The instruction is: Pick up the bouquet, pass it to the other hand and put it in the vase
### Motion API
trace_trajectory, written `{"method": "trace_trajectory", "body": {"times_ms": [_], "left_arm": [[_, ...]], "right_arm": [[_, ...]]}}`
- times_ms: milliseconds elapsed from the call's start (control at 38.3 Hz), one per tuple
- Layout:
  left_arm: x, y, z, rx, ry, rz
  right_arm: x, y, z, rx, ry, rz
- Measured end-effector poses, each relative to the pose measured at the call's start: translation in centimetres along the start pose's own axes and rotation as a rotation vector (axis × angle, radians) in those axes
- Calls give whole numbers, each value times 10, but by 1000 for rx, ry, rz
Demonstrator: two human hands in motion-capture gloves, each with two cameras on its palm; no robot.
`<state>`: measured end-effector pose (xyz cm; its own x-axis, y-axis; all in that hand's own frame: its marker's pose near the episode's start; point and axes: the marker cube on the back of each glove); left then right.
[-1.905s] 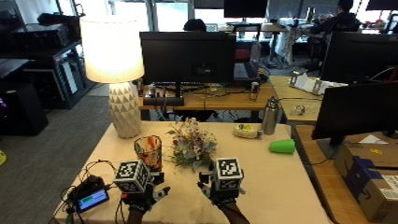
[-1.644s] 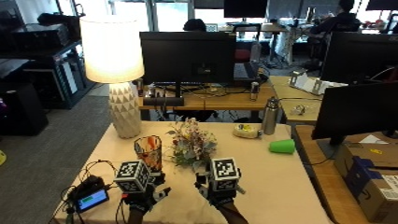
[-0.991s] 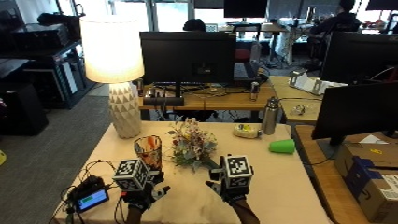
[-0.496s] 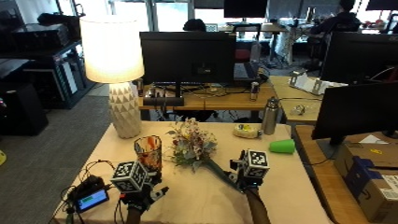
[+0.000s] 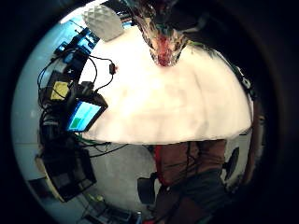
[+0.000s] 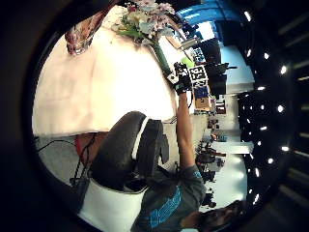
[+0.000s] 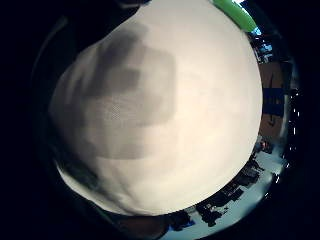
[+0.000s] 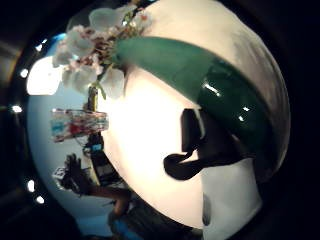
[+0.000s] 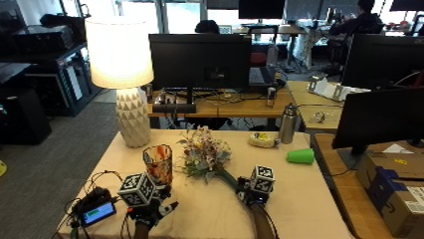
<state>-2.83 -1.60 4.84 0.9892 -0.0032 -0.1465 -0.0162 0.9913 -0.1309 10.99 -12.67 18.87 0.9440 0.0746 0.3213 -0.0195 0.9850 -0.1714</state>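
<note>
At the centre of the outside view, on the cream table [image 9: 291,189], the bouquet [image 9: 202,157] lies with its blooms toward the middle of the frame and its green-wrapped stem end running down and to the right. That long axis points straight at the right hand [image 9: 250,193], which sits at the stem's tip, lower right of the flowers. In the right thumb-side palm view the green wrap [image 8: 200,85] fills much of the picture, so that palm is close on it, but whether the fingers have closed round the stem I cannot tell. The right hand is plainly the nearer one. The left hand [image 9: 147,206] is low in the frame, left of the stem, apart from the bouquet and holding nothing visible; its fingers are hidden. The patterned glass vase [image 9: 158,163] stands upright just left of the blooms, directly above the left hand in the frame.
</note>
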Motion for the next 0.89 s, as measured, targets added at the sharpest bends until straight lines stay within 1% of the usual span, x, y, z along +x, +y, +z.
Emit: {"method": "trace_trajectory", "body": {"times_ms": [104,235,339,496,626,783,887], "left_arm": [[-2,-2,4,-8,12,0],[-1,-3,7,-30,22,-8],[-2,-6,10,-35,25,-2],[-4,-9,13,-44,35,-10],[-5,-12,15,-41,39,-9],[-1,-20,14,-47,48,0],[6,-28,10,-35,54,10]], "right_arm": [[24,-15,24,-41,161,142],[21,-24,26,35,314,163],[12,-21,22,40,387,178],[4,-22,21,22,414,157],[1,-16,15,79,462,161],[3,-29,18,115,361,125],[1,-19,5,119,323,139]]}}
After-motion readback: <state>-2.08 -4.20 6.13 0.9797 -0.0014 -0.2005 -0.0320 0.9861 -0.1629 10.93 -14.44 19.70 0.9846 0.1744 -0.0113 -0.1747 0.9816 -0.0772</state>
